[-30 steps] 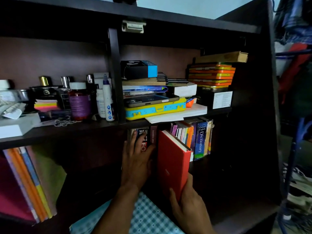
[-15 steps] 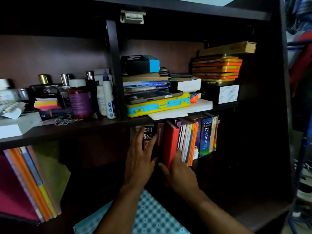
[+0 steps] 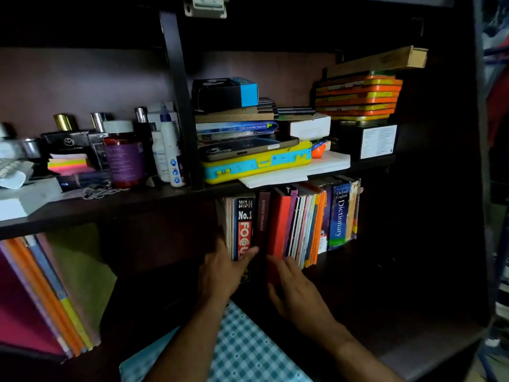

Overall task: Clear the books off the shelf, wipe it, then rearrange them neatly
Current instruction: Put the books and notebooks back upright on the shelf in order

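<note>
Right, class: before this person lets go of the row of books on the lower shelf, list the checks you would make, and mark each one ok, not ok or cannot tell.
1. Red book upright in the row: ok.
2. Red book flush with its neighbours: not ok, its lower end sticks out.
3. Left hand steadies the row's left end at the FOCUS book: ok.
4. Right hand fingers straight against the red book: ok.
5. Dictionary upright at the right end: ok.
6. Shelf wiped under the books: cannot tell.

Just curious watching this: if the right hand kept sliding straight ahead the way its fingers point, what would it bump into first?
Most likely the red book: the right hand has its fingertips at its lower spine already, though depth is unclear.
</note>
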Tool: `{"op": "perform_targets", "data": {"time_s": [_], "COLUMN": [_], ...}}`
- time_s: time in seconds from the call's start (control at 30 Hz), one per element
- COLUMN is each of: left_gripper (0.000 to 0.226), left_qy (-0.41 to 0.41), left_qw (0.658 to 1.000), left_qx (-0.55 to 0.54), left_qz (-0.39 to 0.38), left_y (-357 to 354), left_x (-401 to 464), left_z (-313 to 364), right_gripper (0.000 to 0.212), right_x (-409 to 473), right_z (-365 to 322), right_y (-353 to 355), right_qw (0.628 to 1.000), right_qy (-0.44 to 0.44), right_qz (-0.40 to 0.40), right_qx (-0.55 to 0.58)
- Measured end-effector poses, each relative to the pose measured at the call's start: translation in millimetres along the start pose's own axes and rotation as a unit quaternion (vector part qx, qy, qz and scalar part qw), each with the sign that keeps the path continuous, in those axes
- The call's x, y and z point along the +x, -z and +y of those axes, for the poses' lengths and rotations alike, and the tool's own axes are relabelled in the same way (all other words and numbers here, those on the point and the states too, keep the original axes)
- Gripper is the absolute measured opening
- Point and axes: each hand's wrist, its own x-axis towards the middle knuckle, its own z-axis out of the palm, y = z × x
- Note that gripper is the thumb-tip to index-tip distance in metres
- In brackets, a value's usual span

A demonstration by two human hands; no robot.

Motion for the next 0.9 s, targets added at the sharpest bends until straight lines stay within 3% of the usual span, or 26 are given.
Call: {"op": "perform_targets", "data": {"time_s": [0.07, 0.13, 0.3, 0.4, 0.53, 0.63, 0.77, 0.83, 0.9], "left_gripper": [0.089, 0.104, 0.115, 0.111, 0.106, 0.076, 0.083, 0.084, 0.089], "left_qy": [0.006, 0.015, 0.051, 0.044, 0.031, -0.016, -0.024, -0.014, 0.022], "left_qw": [0.999, 0.999, 0.998, 0.999, 0.985, 0.965, 0.921, 0.942, 0.970], "left_qx": [-0.030, -0.036, -0.022, -0.026, -0.057, 0.012, 0.115, 0.115, 0.092], "left_qz": [0.011, 0.006, -0.012, -0.016, -0.158, -0.263, -0.372, -0.314, -0.225], "left_y": [4.7, 7.6, 11.8, 26.7, 68.1, 109.3, 142.7, 137.4, 129.8], "left_x": [-3.0, -6.0, -6.1, -3.5, 11.7, -12.4, -76.6, -99.3, -114.8], "left_z": [3.1, 4.1, 10.4, 21.3, 19.9, -3.6, -57.4, -79.6, -85.0], "right_gripper": [0.075, 0.083, 0.046, 0.023, 0.041, 0.049, 0.067, 0.070, 0.053], "right_x": [3.3, 4.2, 1.8, -0.6, -16.8, -48.9, -77.2, -81.3, -82.4], "right_z": [2.8, 3.9, 4.1, 1.3, -13.3, -24.2, -27.1, -35.4, -41.0], "right_y": [-2.4, -4.9, 0.2, 5.3, 20.1, 33.9, 44.1, 50.4, 55.4], "right_qw": [0.997, 0.994, 0.999, 0.999, 0.983, 0.947, 0.944, 0.936, 0.925], "right_qy": [-0.020, -0.019, -0.015, -0.025, -0.096, -0.141, -0.133, -0.159, -0.190], "right_qz": [-0.075, -0.109, -0.038, -0.042, -0.091, -0.164, -0.252, -0.260, -0.250], "right_qx": [-0.017, -0.027, -0.016, -0.020, 0.127, 0.236, 0.164, 0.174, 0.216]}}
